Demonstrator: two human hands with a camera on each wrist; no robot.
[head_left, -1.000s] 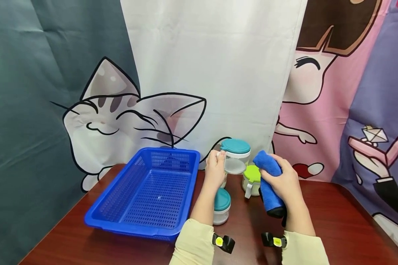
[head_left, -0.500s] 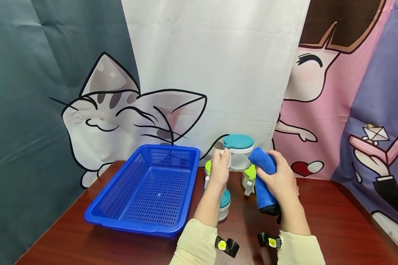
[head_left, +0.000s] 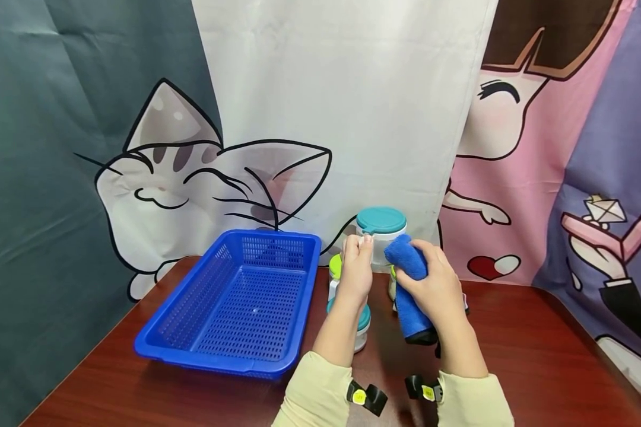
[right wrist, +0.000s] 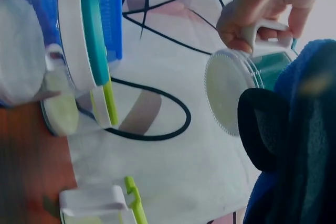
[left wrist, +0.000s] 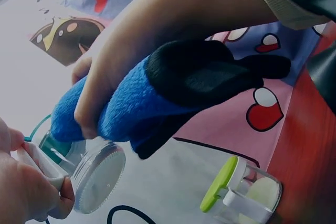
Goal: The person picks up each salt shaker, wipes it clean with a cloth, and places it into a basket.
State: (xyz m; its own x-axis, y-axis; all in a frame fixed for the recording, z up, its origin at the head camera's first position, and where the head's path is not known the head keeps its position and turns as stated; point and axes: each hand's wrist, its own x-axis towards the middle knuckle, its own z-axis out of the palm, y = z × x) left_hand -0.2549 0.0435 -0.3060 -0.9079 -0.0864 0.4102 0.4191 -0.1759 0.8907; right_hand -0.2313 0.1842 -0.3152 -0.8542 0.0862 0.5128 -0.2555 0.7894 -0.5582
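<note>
My left hand (head_left: 357,270) grips the white handle of a clear jar with a teal lid (head_left: 381,220), raised above the table. In the right wrist view the jar's ribbed round base (right wrist: 228,90) shows. My right hand (head_left: 438,284) holds a folded, fleecy blue cloth (head_left: 413,305) with black edging. Its upper end overlaps the jar's right side in the head view. In the left wrist view, the cloth (left wrist: 126,98) is close to the jar (left wrist: 102,177); whether they touch I cannot tell.
A blue perforated basket (head_left: 149,344) stands left on the brown table (head_left: 534,344). Behind and below my left hand stand a green-lidded jar (head_left: 335,267) and a teal-lidded jar (head_left: 362,332). Another green-lidded jar (left wrist: 247,190) is partly hidden behind the cloth in the head view.
My right hand has moved left with the cloth, whose end now overlaps the raised jar. My left hand has lifted the jar slightly and shifted a little right.
</note>
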